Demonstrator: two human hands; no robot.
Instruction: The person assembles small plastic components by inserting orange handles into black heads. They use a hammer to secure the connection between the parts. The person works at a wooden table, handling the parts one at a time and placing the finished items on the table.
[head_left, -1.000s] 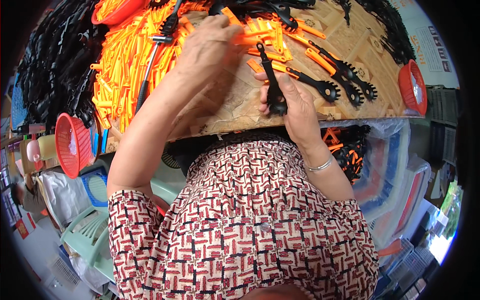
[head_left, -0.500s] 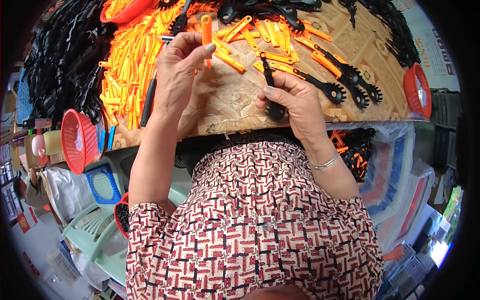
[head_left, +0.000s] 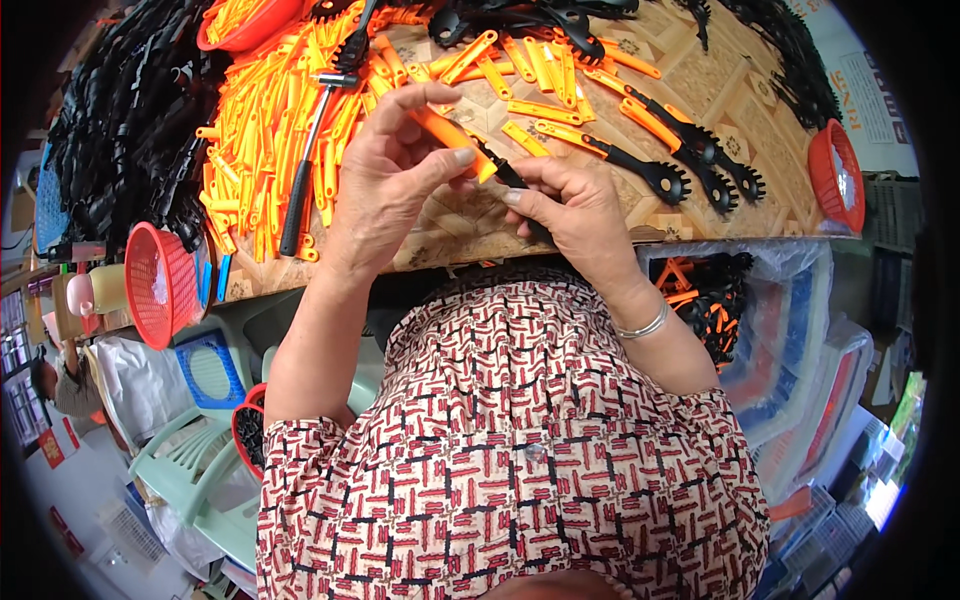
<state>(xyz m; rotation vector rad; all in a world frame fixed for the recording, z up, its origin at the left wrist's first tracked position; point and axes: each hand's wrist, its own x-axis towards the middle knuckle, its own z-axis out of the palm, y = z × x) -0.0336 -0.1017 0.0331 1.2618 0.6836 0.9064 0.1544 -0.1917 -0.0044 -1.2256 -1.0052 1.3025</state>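
Note:
My left hand (head_left: 405, 170) is closed on an orange handle sleeve (head_left: 450, 138), tilted down to the right. In my right hand (head_left: 572, 200) is a black plastic utensil (head_left: 503, 172), pinched between thumb and fingers. Its narrow end meets the lower end of the sleeve; how far it goes in I cannot tell. The utensil's head is hidden by my right hand. Right of my hands lie black spaghetti servers (head_left: 662, 182) with orange handles. Loose orange handle sleeves (head_left: 545, 110) are scattered beyond my hands.
A large heap of orange sleeves (head_left: 262, 140) covers the table's left, with a hammer (head_left: 305, 165) on it. Black utensil parts (head_left: 130, 140) are piled at far left. Red baskets (head_left: 160, 285) hang by both table ends. A lined crate (head_left: 770, 340) stands below right.
My left hand has moved right and tilted the orange sleeve from upright. My right hand has angled the black utensil toward it, and the two now meet.

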